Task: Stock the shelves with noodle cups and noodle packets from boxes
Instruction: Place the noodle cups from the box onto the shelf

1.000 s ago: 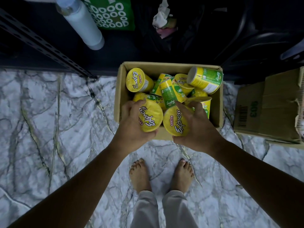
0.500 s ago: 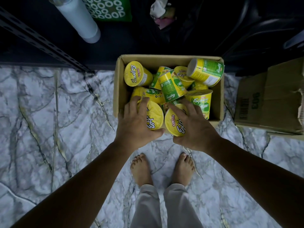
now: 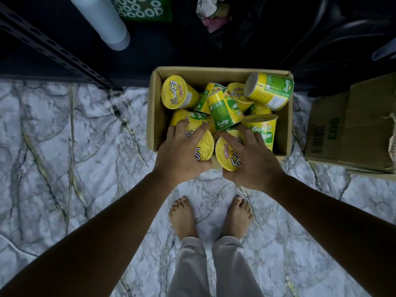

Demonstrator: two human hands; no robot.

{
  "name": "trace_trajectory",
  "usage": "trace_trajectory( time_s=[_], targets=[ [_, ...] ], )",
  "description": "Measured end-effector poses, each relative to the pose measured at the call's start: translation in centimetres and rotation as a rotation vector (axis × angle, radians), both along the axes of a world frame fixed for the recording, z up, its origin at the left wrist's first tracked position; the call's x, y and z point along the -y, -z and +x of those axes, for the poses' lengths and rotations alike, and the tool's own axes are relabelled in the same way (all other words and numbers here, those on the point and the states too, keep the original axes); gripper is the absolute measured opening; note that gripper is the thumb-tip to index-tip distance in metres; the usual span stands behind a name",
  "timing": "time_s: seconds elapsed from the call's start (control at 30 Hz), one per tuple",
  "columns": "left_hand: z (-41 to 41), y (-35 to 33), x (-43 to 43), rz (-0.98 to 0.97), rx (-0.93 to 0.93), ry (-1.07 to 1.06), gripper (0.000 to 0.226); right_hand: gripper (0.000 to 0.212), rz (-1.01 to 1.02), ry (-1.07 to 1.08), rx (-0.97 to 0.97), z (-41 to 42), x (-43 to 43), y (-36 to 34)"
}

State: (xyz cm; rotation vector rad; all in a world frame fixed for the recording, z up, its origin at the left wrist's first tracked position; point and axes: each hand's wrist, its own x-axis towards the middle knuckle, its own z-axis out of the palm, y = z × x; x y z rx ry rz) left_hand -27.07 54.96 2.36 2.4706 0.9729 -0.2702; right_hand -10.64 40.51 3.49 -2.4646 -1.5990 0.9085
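Observation:
An open cardboard box stands on the marble floor, filled with several yellow and green noodle cups lying at all angles. My left hand grips one yellow-lidded cup at the box's near edge. My right hand grips a second yellow-lidded cup right beside it. The two cups almost touch, lids facing me. A cup rests tilted on the far right corner of the box.
A second, closed cardboard box lies to the right. A black slotted shelf rail runs diagonally at the upper left over a dark shelf area with a white cylinder. My bare feet stand just before the box.
Both hands, each holding its cup, have lowered toward the box and turned more over the lids. The view has shifted slightly closer to the box.

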Motion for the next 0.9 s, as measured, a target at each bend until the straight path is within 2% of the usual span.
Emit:
trace_trajectory(
  time_s=[0.2,0.33,0.5,0.7,0.9],
  targets=[
    [0.2,-2.0,-0.1,-0.11,-0.062,0.007,0.1,0.108,-0.075,0.083,-0.114,-0.5,0.3,-2.2],
    [-0.4,-6.0,0.8,-0.194,-0.072,-0.023,0.101,0.106,-0.018,0.186,-0.14,-2.8,3.0,-6.1],
    [-2.9,-14.9,2.5,-0.24,-0.021,-0.039,0.103,0.1,0.104,0.32,-0.097,-5.3,5.6,-13.6],
    [-7.1,-26.5,3.1,-0.233,0.01,-0.025,0.104,0.098,0.308,0.321,-0.113,-7.0,7.4,-23.9],
    [-9.2,-37.8,1.7,-0.16,0.172,-0.035,0.099,0.089,0.489,0.355,-0.16,-6.7,7.2,-34.7]
  ],
)
